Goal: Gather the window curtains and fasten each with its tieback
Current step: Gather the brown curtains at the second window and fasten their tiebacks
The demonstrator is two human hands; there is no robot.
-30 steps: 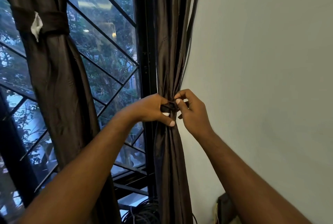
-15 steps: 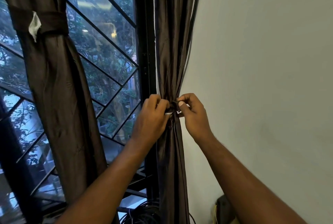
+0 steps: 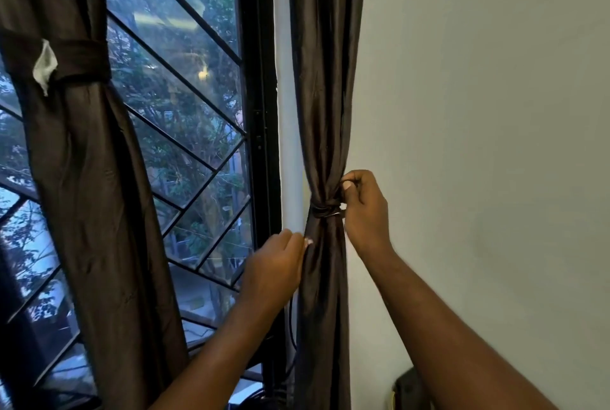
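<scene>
Barred window [image 3: 185,132], pale wall [image 3: 478,112]

One head-worn view — angled up, close on the tied curtain [image 3: 325,145] beside the wall [image 3: 478,112]

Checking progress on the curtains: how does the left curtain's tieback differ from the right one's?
The left tieback is a wide band, untouched; the right tieback is cinched narrow, with the right hand at it. The left one sits higher in view and shows a white tag. Both are dark brown and wrap gathered curtains.
</scene>
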